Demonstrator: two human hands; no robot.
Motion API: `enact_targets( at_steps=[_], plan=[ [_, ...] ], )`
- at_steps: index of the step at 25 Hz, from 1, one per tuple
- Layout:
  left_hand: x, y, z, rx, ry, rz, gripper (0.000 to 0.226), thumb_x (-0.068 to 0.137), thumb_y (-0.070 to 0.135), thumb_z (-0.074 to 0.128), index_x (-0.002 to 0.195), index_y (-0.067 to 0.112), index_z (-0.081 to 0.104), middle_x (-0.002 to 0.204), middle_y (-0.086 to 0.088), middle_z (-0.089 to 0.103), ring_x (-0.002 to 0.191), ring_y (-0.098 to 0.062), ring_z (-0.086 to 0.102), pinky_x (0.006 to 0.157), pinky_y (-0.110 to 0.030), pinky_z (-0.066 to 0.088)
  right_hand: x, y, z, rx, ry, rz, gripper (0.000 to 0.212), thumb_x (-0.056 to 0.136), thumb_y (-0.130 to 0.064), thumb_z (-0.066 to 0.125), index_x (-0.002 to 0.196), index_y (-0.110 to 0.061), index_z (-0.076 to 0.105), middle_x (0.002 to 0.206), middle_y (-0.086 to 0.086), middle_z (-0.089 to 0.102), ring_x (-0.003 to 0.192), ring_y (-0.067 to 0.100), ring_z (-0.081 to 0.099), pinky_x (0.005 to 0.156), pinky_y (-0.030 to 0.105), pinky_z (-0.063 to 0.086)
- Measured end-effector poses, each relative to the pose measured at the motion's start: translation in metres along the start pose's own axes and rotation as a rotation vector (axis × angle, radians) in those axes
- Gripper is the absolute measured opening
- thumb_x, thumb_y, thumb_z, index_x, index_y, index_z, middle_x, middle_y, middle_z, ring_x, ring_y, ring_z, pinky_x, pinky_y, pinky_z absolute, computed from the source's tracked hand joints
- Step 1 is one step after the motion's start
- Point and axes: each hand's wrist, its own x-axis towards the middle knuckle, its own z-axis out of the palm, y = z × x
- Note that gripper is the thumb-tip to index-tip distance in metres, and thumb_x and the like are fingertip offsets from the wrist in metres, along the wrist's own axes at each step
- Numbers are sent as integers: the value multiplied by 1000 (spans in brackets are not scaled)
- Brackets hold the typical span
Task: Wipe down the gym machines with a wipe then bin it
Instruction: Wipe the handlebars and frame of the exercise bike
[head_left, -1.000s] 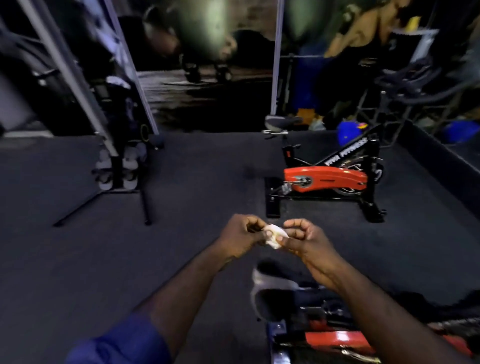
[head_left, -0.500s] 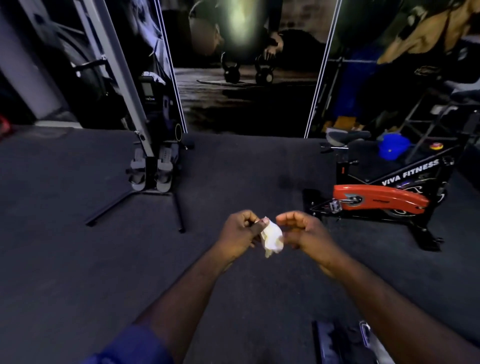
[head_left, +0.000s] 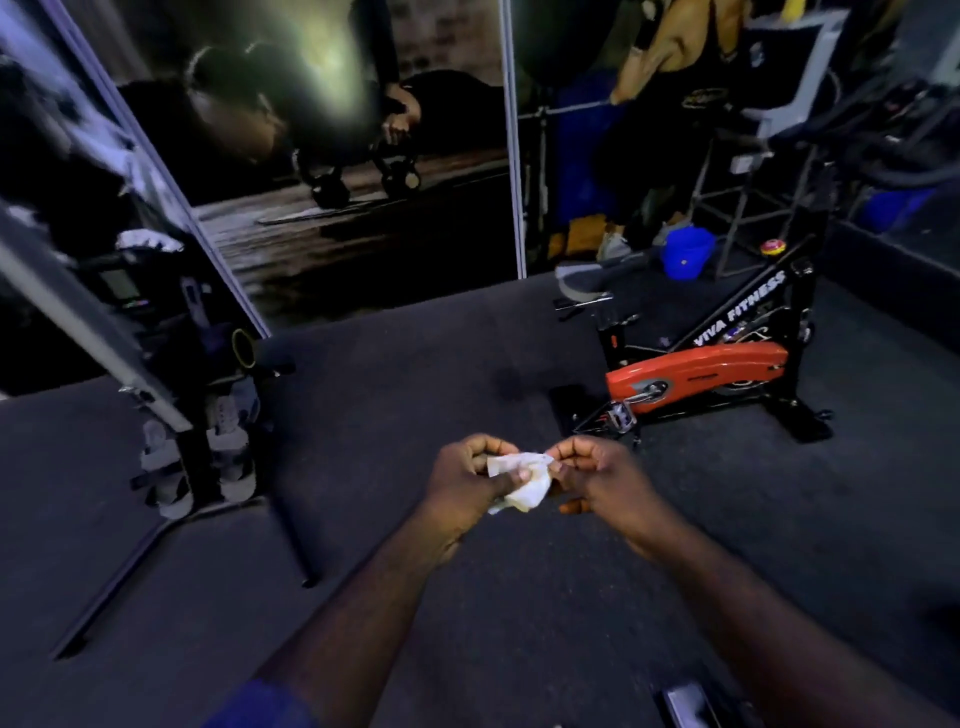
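We hold crumpled wipe (head_left: 522, 480) mid-air over floor; left hand (head_left: 470, 480) grips it, right hand (head_left: 592, 475) pinches edge, fingers curled. Risk: wipe tears or drops if we tug unevenly. Exercise bike (head_left: 701, 369) near.

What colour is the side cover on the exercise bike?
Orange-red; the side cover on the black exercise bike shows best in the head view.

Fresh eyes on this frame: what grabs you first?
Front and centre, the left hand and right hand pinch a crumpled white wipe between them. Beyond them to the right stands a black VIVA FITNESS spin bike with a red cover, and a blue bucket sits behind it.
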Motion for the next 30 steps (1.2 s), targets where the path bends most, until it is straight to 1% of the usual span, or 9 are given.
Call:
enact_targets(
  at_steps=[5, 8, 11, 15, 19, 22, 24, 28, 30],
  plan=[
    [125, 47, 82, 20, -195, -51, 12, 93, 1, 75, 103, -5, 75, 88, -13, 78, 73, -20, 68, 63, -30, 55, 65, -8, -98, 308, 226, 69, 10, 105, -3, 53, 109, -5, 62, 97, 14, 73, 74, 17, 70, 66, 31, 60],
    [171, 73, 143, 22, -311, -42, 15, 90, -5, 72, 104, -9, 72, 83, -19, 74, 70, -22, 66, 59, -28, 54, 74, -11, -156, 441, 291, 54, 16, 97, -16, 69, 109, -5, 68, 99, 16, 74, 84, 22, 69, 80, 36, 56],
    [223, 92, 217, 4, -474, -31, 15, 87, -9, 72, 101, -3, 71, 86, -20, 76, 70, -22, 69, 60, -30, 58, 80, -3, -227, 375, 453, 24, 21, 82, -21, 84, 95, -6, 76, 97, 22, 72, 91, 33, 61, 87, 48, 48],
    [289, 116, 318, 6, -775, -16, 36, 75, 0, 84, 108, -2, 69, 98, -18, 78, 79, -23, 74, 66, -36, 64, 91, 3, -315, 281, 760, 39, 9, 98, -10, 69, 92, -5, 73, 88, 16, 73, 78, 26, 65, 73, 38, 53],
    [348, 146, 415, 18, -959, 35, 16, 89, -1, 78, 101, -4, 68, 85, -14, 77, 67, -15, 73, 61, -31, 63, 99, -11, -387, 85, 992, 62, 14, 102, -9, 63, 91, -8, 72, 83, 12, 74, 71, 17, 66, 60, 31, 55],
    [373, 175, 491, 47, -1176, 71, 12, 90, -4, 77, 98, -3, 68, 82, -12, 76, 67, -13, 71, 62, -30, 63, 89, -28, -427, 219, 1248, 29, 18, 106, -9, 58, 101, 3, 70, 76, 7, 69, 61, 10, 63, 50, 22, 51],
    [369, 193, 530, 45, -1274, 97, 11, 90, -6, 76, 96, -2, 68, 78, -10, 75, 65, -13, 70, 60, -28, 62, 75, -35, -443, 366, 1311, 8, 28, 106, -15, 58, 106, 11, 67, 68, 7, 65, 51, 6, 58, 45, 19, 48],
    [345, 215, 613, 81, -1509, 159, 13, 91, -9, 73, 99, -1, 67, 80, -15, 73, 67, -17, 70, 59, -31, 62, 37, -38, -484, 452, 1452, -39, 34, 89, -20, 80, 107, 7, 71, 87, 27, 70, 65, 23, 57, 52, 26, 46],
    [336, 223, 656, 113, -1575, 201, 13, 91, -10, 72, 96, 0, 66, 78, -16, 69, 65, -18, 68, 59, -32, 63, 17, -28, -515, 549, 1555, -78, 21, 94, -10, 73, 104, 8, 68, 86, 27, 72, 66, 25, 64, 54, 27, 51]
  ],
)
